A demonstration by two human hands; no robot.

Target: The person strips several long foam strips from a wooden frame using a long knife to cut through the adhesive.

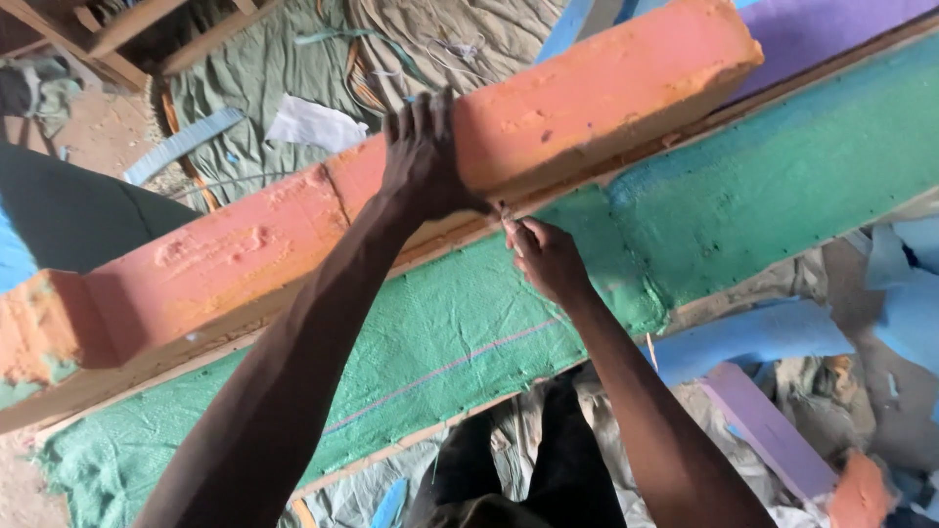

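Green woven sacking (460, 332) is covering the broad face of a long frame that is running diagonally across the view, from lower left to upper right. Both forearms are reaching up from the bottom edge toward its upper border. The right arm is coming in from the lower right, bent slightly at the wrist, and the right hand (546, 259) is resting on the sacking just below the seam, its fingers curled inward and pinched together on something small at the tip; what it is pinching is too small to tell. The left arm is extending straight from the lower left, and the left hand (423, 156) is lying flat and spread against the orange foam block (548, 108), fingers pointing away and pressing on its near face and top edge, closed on nothing. The two hands are sitting just beside each other at the seam where foam is meeting sacking. A wooden rail (147, 376) is showing along that seam below the foam. Nearer the person, blue foam offcuts (753, 332) and a purple strip (763, 425) are lying on the floor. Beyond the foam block, a grey-green tarpaulin (284, 59) is spreading over the ground, with a white scrap (313, 122) on it.
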